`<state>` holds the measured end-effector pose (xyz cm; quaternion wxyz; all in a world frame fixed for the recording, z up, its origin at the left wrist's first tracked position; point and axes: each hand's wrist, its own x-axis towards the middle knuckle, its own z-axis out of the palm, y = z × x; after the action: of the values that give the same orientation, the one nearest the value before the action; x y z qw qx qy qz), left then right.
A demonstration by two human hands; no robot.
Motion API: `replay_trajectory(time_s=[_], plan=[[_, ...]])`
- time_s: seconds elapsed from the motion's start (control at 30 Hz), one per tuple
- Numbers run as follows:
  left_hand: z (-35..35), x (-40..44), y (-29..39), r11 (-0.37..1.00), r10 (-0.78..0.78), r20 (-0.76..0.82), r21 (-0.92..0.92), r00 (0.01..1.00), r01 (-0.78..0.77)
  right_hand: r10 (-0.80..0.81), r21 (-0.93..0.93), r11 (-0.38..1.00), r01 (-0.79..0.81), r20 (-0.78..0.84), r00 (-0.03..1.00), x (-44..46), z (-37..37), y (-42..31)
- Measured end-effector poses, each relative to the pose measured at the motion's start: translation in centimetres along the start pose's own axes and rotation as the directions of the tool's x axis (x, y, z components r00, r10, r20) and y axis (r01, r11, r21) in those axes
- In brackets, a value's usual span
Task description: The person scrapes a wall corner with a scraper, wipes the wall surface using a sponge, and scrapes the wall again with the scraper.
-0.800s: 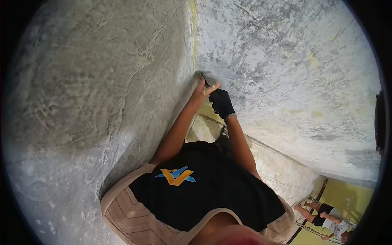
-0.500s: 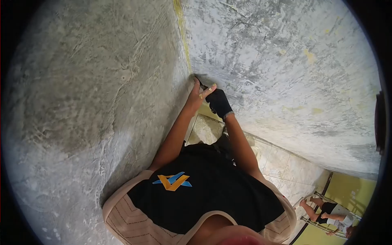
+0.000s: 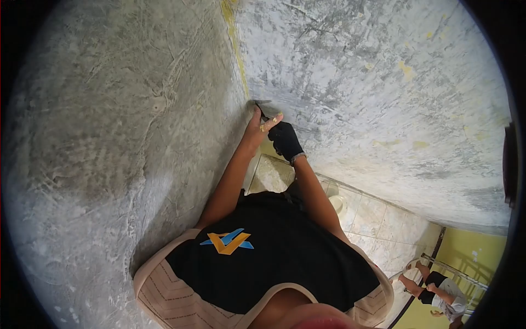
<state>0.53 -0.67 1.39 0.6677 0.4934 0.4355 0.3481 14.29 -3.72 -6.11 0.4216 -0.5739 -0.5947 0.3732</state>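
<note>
A putty knife [image 3: 263,102] with a dark blade lies against the wall corner, its handle hidden in my right hand [image 3: 286,140]. That hand wears a black glove and is closed around the handle. My left hand [image 3: 255,131] is bare, with thumb and a finger spread in a V around the tool's neck. The thumb tip is at the blade, seemingly touching it. Yellowish paste sticks to the outstretched fingers. Left of the corner is a rough grey wall [image 3: 109,104]; right of it, a whitish, patchy wall [image 3: 350,82].
A yellow strip [image 3: 234,44] runs along the corner. Below are floor tiles [image 3: 372,216] and a round pale container [image 3: 338,205]. At lower right another person [image 3: 444,293] is by a metal ladder or scaffold [image 3: 455,270], beside a yellow-green wall [image 3: 476,249].
Both hands and the putty knife have shifted slightly left in the view, along with the corner. More of the blade shows. The pale container has come more into view.
</note>
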Motion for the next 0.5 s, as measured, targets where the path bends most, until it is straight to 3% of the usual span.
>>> replay_trajectory(time_s=[0.03, 0.07, 0.17, 0.2, 0.27, 0.3, 0.37, 0.43, 0.5], plan=[[0.4, -0.4, -0.2, 0.999, -0.041, -0.034, -0.001, 0.999, 0.041, 0.098, 0.064, 0.993, -0.099, 0.011, 0.995, -0.7, -0.5, -0.8], [0.7, -0.4, -0.7, 0.999, -0.043, -0.033, -0.004, 0.999, 0.043, 0.292, 0.138, 0.944, -0.299, 0.070, 0.954, -1.0, -1.0, -1.5], [1.1, -0.1, -1.7, 0.999, -0.006, -0.060, 0.031, 0.998, 0.008, 0.295, 0.240, 0.916, -0.321, 0.139, 0.945, -1.7, -1.5, -1.3], [1.2, -0.5, -1.6, 1.000, 0.017, 0.008, 0.001, 1.000, -0.017, 0.293, 0.240, 0.916, -0.321, 0.146, 0.945, -2.0, -1.4, -0.9], [1.2, -0.9, -1.3, 0.999, 0.040, 0.070, -0.027, 0.997, -0.038, 0.039, -0.017, 0.999, -0.039, -0.005, 0.999, -2.5, -0.9, 0.4], [1.2, -0.9, -1.4, 0.998, 0.014, 0.126, -0.067, 0.992, -0.006, 0.040, -0.016, 0.999, -0.040, -0.001, 0.999, -2.7, -0.8, 1.3], [1.7, -0.9, -1.8, 0.993, -0.016, 0.180, -0.112, 0.983, 0.036, -0.287, -0.142, 0.952, 0.271, -0.111, 0.951, -3.6, -0.7, 3.2], [2.3, -1.1, -2.4, 0.983, 0.052, 0.184, -0.183, 0.982, -0.017, -0.183, -0.142, 0.976, 0.165, -0.123, 0.975, -4.0, -1.5, 2.0], [2.7, -0.7, -2.8, 0.991, 0.093, 0.142, -0.111, 0.986, -0.078, -0.357, -0.307, 0.892, 0.331, -0.032, 0.934, -3.6, -2.5, 2.5]])
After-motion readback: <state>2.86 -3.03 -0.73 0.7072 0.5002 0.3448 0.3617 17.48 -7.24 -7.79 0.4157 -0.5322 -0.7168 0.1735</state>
